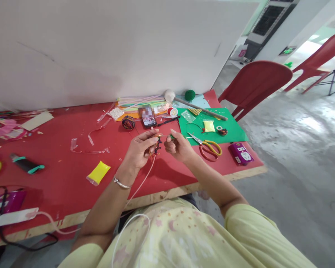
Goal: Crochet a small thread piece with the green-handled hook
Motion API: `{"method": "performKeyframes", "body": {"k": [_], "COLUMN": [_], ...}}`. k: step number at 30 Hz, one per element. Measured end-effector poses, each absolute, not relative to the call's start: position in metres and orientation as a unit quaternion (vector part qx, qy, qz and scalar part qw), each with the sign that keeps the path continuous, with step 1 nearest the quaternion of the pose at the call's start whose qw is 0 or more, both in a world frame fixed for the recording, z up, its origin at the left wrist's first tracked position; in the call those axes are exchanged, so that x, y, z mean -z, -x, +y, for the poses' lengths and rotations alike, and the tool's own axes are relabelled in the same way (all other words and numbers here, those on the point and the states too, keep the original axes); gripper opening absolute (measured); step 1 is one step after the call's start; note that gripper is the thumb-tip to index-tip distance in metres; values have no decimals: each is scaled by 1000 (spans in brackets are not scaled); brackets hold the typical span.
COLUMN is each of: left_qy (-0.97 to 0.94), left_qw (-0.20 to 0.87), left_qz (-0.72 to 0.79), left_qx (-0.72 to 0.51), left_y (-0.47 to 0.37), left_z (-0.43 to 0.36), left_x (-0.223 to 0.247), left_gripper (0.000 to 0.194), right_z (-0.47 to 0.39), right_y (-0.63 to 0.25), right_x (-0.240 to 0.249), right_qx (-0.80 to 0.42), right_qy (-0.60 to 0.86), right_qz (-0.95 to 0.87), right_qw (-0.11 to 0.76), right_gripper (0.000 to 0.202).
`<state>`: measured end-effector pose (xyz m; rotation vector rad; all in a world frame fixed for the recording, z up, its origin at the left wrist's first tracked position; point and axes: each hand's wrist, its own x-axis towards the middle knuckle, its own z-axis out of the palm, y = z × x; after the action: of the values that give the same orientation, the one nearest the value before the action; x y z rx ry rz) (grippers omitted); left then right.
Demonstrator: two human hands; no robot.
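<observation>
Over the front of the red table [58,149], my left hand [139,148] pinches a small piece of dark, multicoloured yarn work [157,145] that hangs below its fingertips. Close beside it, my right hand [179,145] is closed around a thin tool with a green part [172,137], its tip pointing toward the yarn work. A dark multicoloured yarn ball [128,123] lies behind my left hand. The phone [147,117] rests beyond both hands. Scissors with yellow and red handles [209,149] lie to the right, partly on a green sheet [229,130].
A yellow packet [99,173] lies left of my left forearm, and a purple box [241,153] at the right edge. Behind are white [169,95] and green yarn balls [190,95] and a grey rod [201,108]. A red chair [257,83] stands beyond the table; a white wall panel [100,48] borders its back.
</observation>
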<state>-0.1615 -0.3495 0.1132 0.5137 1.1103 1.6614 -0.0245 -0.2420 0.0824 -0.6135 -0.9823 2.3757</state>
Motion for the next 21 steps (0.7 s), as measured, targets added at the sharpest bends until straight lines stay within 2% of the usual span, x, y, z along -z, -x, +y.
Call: {"method": "performKeyframes", "body": {"k": [6, 13, 21], "left_qy": [-215, -225, -228], "left_qw": [504, 413, 421], "left_qz": [454, 494, 511], "left_qx": [-703, -731, -714], "left_y": [159, 157, 156], "left_z": [-346, -345, -346], "left_x": [-114, -108, -110], "left_gripper": [39, 39, 39], "right_z": [-244, -241, -240], "right_y": [24, 22, 22], "right_x": [-75, -66, -68], "right_qx": [-861, -832, -834], "right_qy": [231, 256, 249], "right_qz": [-377, -412, -402], "right_qw": [250, 267, 283], "right_gripper": [46, 46, 48]}}
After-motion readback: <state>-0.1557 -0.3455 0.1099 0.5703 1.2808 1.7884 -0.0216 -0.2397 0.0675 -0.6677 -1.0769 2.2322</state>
